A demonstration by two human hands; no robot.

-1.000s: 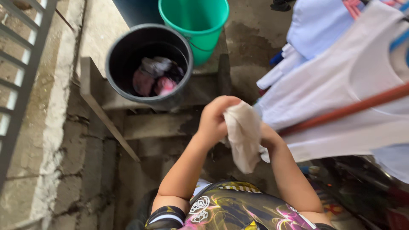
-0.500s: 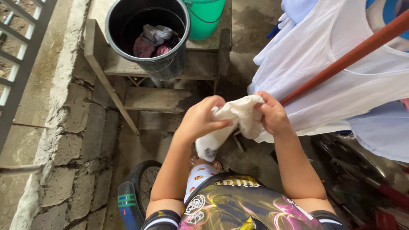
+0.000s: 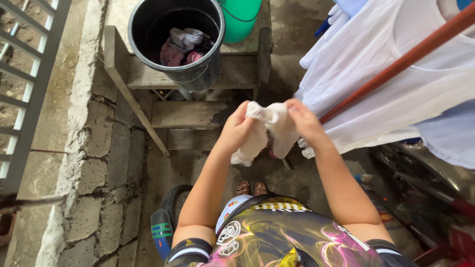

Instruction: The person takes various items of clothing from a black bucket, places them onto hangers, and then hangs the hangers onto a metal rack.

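Here, both hands are up in front of the chest, bunching a small white cloth [image 3: 267, 129] between them, some way this side of the black bucket [image 3: 174, 42] that sits on the wooden bench [image 3: 188, 114]. The left hand [image 3: 237, 131] has its fingers curled tight into one edge of the cloth, and the right hand [image 3: 306, 123] pinches the other edge, thumb and fingertips closed on the fabric. The cloth looks damp and crumpled, gathered into thick folds at the top, with a twisted tail hanging down below the left hand; it is plain white, without any pattern I can make out. Inside the bucket lies more wadded laundry [image 3: 184, 45], pink and grey-white pieces heaped together. Just beyond the bucket, on its right, stands a green pail [image 3: 242, 17], only partly in view. Well to the right of the bucket, white garments [image 3: 391, 84] hang over a reddish-brown pole [image 3: 405, 59] that runs diagonally, and the right hand is just beside the nearest hanging hem. To the left of the bucket rises a rough concrete block wall [image 3: 99, 163], with a metal railing [image 3: 29, 74] beyond it.
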